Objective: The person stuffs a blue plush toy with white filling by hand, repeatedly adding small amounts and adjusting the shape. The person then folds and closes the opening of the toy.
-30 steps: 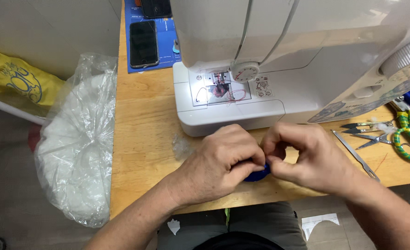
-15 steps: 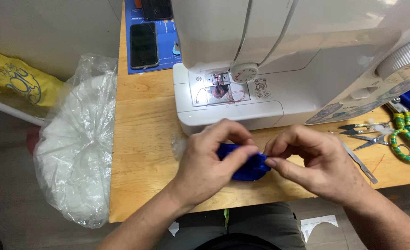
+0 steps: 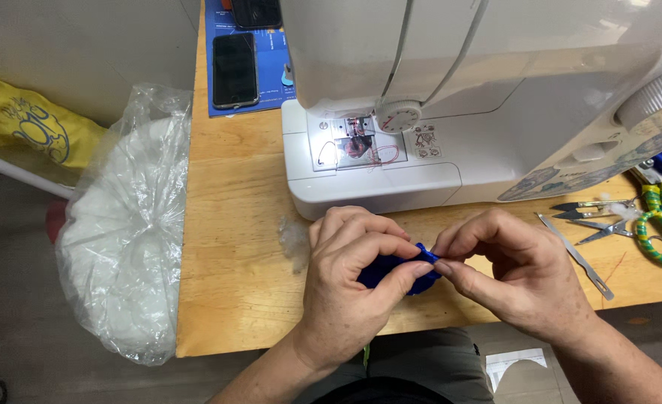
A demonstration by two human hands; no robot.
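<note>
white sewing machine on the wooden table – clear bag of white stuffing left of it, off the table edge. just in front of the machine, left hand and right hand both pinch a small blue fabric piece between fingertips.

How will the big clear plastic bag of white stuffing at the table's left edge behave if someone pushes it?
The plastic bag would probably dent rather than slide: its film is crinkled and bulges around soft white filling. It is likely light for its size, since the filling looks fluffy like the loose tuft on the table. It hangs past the table edge, so a push could tip it off.
</note>
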